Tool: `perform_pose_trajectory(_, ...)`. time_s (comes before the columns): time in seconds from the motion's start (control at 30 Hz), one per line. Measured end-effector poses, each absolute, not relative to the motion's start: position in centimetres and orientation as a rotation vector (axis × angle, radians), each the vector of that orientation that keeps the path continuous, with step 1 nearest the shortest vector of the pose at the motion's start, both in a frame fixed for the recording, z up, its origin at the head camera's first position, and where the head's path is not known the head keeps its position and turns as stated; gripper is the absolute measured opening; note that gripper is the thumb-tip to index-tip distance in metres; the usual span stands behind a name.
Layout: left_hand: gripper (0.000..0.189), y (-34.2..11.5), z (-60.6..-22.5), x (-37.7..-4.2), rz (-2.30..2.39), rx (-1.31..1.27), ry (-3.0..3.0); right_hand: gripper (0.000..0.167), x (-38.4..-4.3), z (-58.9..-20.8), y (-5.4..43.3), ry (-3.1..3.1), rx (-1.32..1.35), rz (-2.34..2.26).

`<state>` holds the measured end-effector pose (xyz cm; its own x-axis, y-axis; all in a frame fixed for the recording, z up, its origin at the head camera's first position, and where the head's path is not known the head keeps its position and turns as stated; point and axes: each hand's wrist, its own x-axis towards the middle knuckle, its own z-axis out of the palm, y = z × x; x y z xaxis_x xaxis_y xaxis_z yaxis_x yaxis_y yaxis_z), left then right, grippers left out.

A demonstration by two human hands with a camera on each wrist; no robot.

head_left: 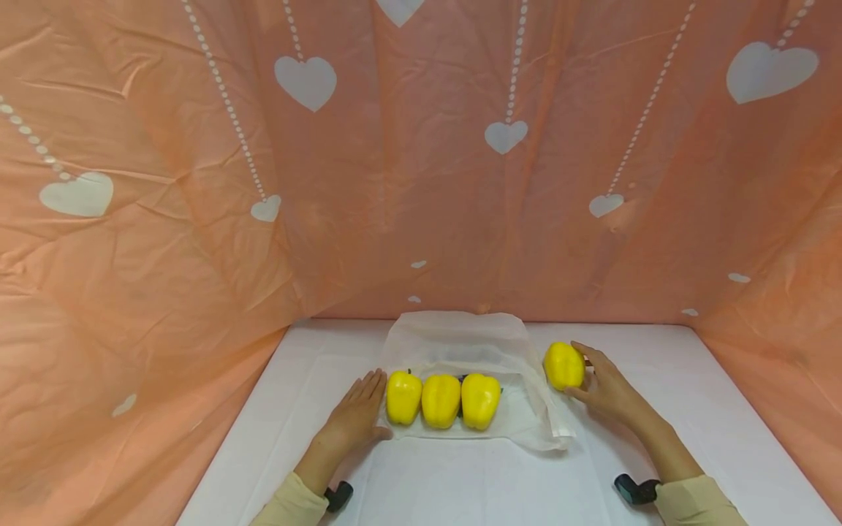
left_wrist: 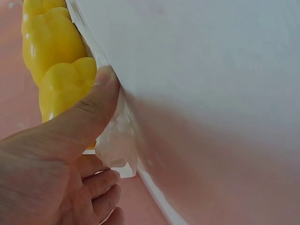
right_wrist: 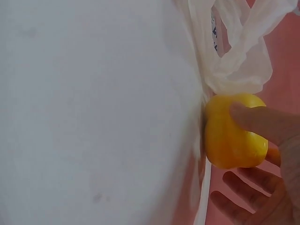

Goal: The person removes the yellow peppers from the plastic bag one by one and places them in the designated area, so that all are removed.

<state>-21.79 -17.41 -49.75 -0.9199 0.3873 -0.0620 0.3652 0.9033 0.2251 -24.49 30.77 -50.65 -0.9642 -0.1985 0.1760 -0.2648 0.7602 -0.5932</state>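
Three yellow bell peppers [head_left: 441,402] lie in a row on a thin white plastic bag [head_left: 457,340] in the head view. At the row's left end my left hand [head_left: 354,415] rests beside the outermost pepper [head_left: 403,398], fingers extended. In the left wrist view its thumb [left_wrist: 91,112] lies along the bag's edge near the peppers. To the right of the bag, my right hand [head_left: 610,387] holds another yellow bell pepper [head_left: 563,366] between thumb and forefinger. The right wrist view shows that pepper [right_wrist: 234,136] close to the table surface, the other fingers spread below it.
The white table [head_left: 454,482] runs to an orange curtain [head_left: 421,183] with white hearts, which hangs behind and at both sides. The bag's crumpled handles [head_left: 549,431] spread toward the right hand. A dark wrist device [head_left: 636,489] is on each forearm.
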Motion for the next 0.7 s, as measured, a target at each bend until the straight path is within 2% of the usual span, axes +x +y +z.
perform_pose_trajectory(0.7, 0.103, -17.33, -49.65, -21.57, 0.332, 0.575, 2.965, 0.091, -24.31, -50.32, 30.67, -2.772, 0.392, 0.994)
